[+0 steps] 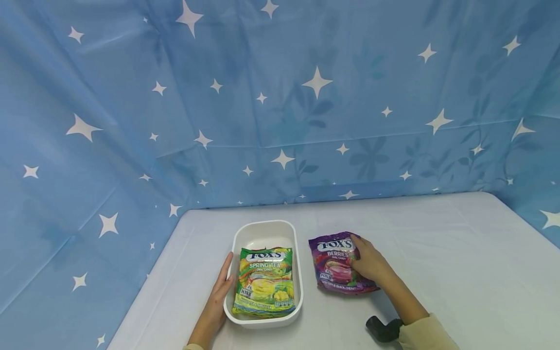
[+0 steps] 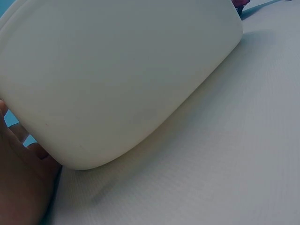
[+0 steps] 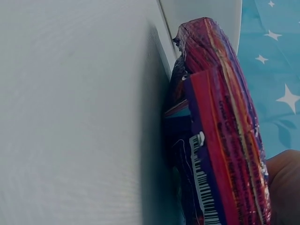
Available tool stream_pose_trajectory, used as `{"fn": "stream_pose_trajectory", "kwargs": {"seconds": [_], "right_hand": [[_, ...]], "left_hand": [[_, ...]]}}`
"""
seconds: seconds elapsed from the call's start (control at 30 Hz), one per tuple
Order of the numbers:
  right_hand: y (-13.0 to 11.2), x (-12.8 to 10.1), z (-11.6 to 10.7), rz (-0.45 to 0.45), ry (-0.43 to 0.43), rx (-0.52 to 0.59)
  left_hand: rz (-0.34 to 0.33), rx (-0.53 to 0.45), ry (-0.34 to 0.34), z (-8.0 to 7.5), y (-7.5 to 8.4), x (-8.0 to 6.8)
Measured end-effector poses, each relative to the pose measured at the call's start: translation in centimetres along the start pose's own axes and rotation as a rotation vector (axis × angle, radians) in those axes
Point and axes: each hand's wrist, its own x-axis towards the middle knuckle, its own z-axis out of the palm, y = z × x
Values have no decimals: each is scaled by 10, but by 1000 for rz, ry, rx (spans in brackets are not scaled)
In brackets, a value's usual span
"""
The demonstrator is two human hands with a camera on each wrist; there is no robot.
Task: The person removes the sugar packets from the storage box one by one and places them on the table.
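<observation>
A white plastic container (image 1: 297, 262) stands on the table with a green and yellow bag of Fox's Spring Tea candy (image 1: 264, 282) lying face up inside. My left hand (image 1: 216, 301) rests along the container's left side, its fingers fairly straight. In the left wrist view the container's outer wall (image 2: 117, 75) fills much of the picture. To the right of the container is a purple bag of Fox's Berries candy (image 1: 332, 265). My right hand (image 1: 369, 262) grips that bag by its right side. The right wrist view shows the bag's edge and barcode (image 3: 201, 180) side.
A white cloth covers the table (image 1: 459, 272). Behind and to the sides hangs a blue curtain (image 1: 280, 107) with white stars. By the right wrist is a black curved object (image 1: 380, 330), partly behind the sleeve (image 1: 426, 335).
</observation>
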Motion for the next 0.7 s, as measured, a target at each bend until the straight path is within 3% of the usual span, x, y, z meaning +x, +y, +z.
{"fn": "stream_pose_trajectory", "kwargs": {"seconds": [0.7], "right_hand": [[1, 0, -5, 4, -16, -59]], "left_hand": [[18, 7, 5, -1, 0, 0]]}}
